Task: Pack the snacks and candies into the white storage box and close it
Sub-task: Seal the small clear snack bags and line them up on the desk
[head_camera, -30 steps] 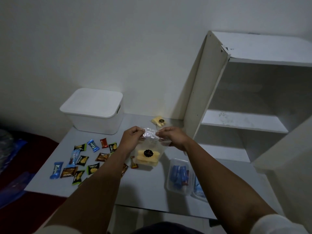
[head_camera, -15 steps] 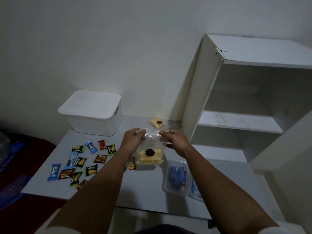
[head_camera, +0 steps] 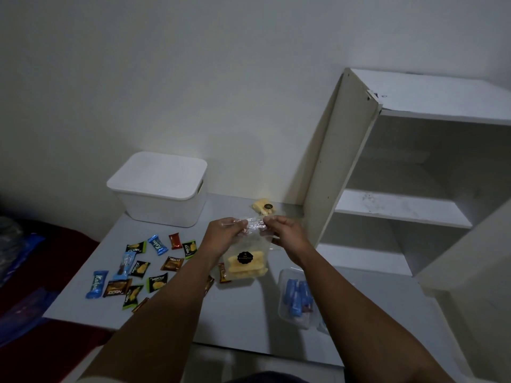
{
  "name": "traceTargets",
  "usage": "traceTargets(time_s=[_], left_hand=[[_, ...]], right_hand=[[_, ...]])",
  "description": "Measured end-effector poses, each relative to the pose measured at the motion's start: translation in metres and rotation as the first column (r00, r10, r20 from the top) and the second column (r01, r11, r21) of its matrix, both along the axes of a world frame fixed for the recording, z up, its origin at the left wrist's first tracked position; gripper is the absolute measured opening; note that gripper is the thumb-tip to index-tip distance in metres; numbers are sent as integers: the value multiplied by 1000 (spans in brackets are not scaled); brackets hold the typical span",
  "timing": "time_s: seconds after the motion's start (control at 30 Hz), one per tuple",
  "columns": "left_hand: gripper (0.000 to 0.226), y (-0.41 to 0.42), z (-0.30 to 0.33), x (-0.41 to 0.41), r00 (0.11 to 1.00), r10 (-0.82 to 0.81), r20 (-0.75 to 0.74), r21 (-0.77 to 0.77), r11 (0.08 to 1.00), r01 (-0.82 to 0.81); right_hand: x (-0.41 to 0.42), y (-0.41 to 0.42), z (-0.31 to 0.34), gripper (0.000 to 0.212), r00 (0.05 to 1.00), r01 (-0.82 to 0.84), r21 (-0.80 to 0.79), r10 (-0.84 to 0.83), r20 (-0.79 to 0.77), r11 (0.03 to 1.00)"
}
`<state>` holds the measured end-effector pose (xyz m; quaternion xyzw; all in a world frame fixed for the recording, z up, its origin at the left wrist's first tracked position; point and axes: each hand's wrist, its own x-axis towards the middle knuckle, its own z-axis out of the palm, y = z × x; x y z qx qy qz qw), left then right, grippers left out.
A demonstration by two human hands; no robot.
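Fingers: my left hand (head_camera: 224, 233) and right hand (head_camera: 282, 230) both pinch the crinkled top edge of a clear bag (head_camera: 246, 252), thumbs and fingertips clamped on the plastic, one hand at each end of the strip. The bag hangs above the table (head_camera: 249, 322) with yellow biscuits (head_camera: 246, 268) settled at its bottom behind a round black label.

Box: the white box (head_camera: 160, 189) sits at the table's back left corner against the wall, lid on, well apart from my hands. Nothing can go in until that lid comes off.

Loose stock: small wrapped candies (head_camera: 138, 268) — blue, green, brown, red — lie scattered on the table to the left of the bag. A second yellow biscuit pack (head_camera: 263, 207) lies at the back near the shelf unit (head_camera: 387, 189). A clear tub (head_camera: 297, 297) holding blue wrapped pieces sits at my right forearm.

Risks, as I judge them: the plastic looks thin and slick, so a loose pinch could let the bag drop and crack the biscuits. If the top is not sealed, the contents could spill — I cannot tell whether it is. My right forearm passes close to the tub and could knock it.
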<state>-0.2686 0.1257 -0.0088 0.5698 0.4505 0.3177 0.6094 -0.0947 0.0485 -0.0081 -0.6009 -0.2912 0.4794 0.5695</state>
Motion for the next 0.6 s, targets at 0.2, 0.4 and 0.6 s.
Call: traceTargets(time_s=[0.2, 0.4, 0.6], left_hand=[[18, 14, -3, -23, 998, 18, 53, -57, 998, -15], [18, 40, -11, -48, 999, 16, 42, -64, 998, -13], [17, 80, -15, -82, 993, -116, 28, -97, 988, 118]], right_hand=[[-11, 11, -9, 13, 996, 88, -16, -88, -6, 996], [-45, 28, -14, 17, 985, 170, 25, -169, -28, 985], [-90, 54, -18, 29, 977, 213, 1, -212, 35, 977]])
